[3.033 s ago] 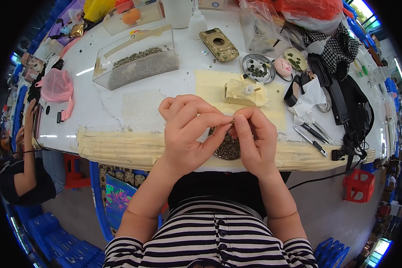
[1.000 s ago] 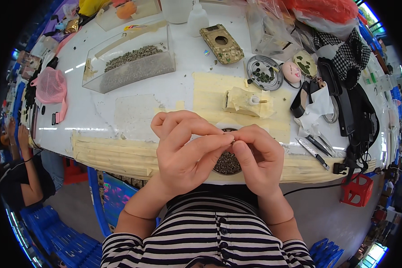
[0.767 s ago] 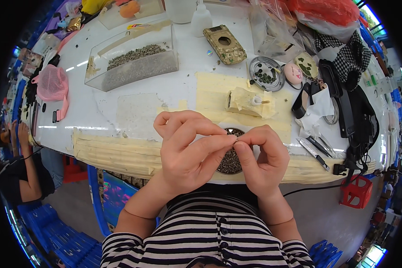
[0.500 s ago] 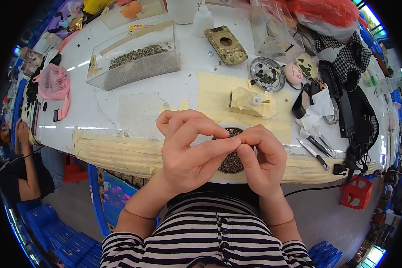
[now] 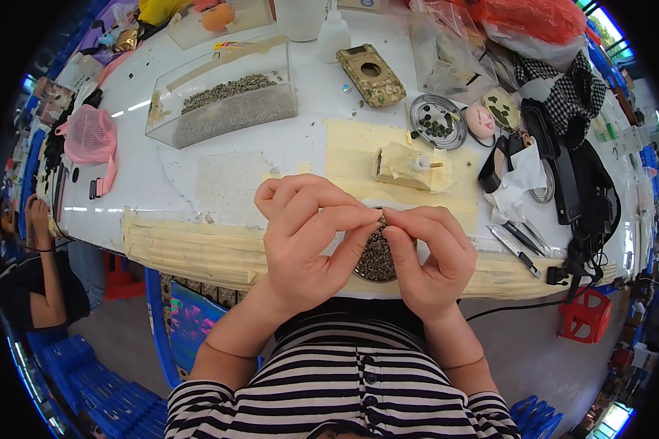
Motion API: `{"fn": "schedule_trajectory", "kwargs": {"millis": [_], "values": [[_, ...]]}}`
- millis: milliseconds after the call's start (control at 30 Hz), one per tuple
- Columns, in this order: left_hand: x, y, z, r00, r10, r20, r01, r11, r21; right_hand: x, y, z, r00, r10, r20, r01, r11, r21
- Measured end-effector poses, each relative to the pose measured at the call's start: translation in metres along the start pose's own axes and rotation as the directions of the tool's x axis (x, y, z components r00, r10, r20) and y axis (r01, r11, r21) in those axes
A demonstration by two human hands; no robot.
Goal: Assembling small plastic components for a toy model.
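Both hands meet over a round container of small grey-brown pieces (image 5: 377, 262) at the table's near edge. My left hand (image 5: 307, 238) is closed in a pinch, thumb against forefinger. My right hand (image 5: 433, 252) is closed too, its curled fingertips nearly touching the left ones. Whatever sits between the fingertips is too small to name. Just beyond them, a block wrapped in cream tape (image 5: 399, 168) with a white peg on it rests on a taped patch. Farther off lies a camouflage model tank hull (image 5: 371, 75) with a round hole.
A clear bin (image 5: 234, 117) of similar small pieces stands at the far left, near a pink mesh basket (image 5: 89, 135). To the right are a round dish of dark green bits (image 5: 438, 123), a utility knife (image 5: 515, 251) and black cables. Another person's arm (image 5: 45, 271) shows at far left.
My left fingers have drawn back slightly and closed into a tighter pinch. The right hand has shifted a little to the right, and more of the container shows between the hands.
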State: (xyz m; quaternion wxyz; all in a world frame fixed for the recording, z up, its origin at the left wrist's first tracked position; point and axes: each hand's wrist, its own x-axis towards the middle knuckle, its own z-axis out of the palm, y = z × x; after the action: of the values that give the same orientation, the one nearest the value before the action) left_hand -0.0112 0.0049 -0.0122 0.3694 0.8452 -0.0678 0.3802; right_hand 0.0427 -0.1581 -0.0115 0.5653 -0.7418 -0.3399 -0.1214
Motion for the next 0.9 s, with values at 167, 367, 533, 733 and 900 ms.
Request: {"fn": "schedule_trajectory", "kwargs": {"millis": [167, 367, 533, 733, 900], "values": [[0.000, 0.000, 0.000, 1.000, 0.025, 0.012, -0.025, 1.000, -0.010, 0.003, -0.001, 0.000, 0.994, 0.095, 0.056, -0.101, 0.988, 0.121], [0.001, 0.003, 0.000, 0.999, 0.037, 0.030, -0.038, 0.999, 0.007, 0.001, 0.002, -0.001, 0.986, 0.166, 0.031, -0.169, 0.961, 0.218], [0.000, 0.003, -0.001, 1.000, 0.011, 0.027, -0.012, 1.000, 0.015, 0.010, 0.003, -0.021, 0.988, 0.057, -0.143, -0.051, 0.997, 0.049], [0.002, 0.004, 0.000, 1.000, -0.017, 0.024, 0.016, 1.000, 0.020, 0.048, 0.009, -0.042, 0.976, -0.209, -0.061, 0.156, 0.866, -0.476], [0.000, 0.000, -0.002, 0.999, -0.044, 0.013, 0.043, 0.999, 0.019, 0.049, 0.019, -0.033, 0.988, -0.151, -0.029, 0.120, 0.874, -0.471]]}}
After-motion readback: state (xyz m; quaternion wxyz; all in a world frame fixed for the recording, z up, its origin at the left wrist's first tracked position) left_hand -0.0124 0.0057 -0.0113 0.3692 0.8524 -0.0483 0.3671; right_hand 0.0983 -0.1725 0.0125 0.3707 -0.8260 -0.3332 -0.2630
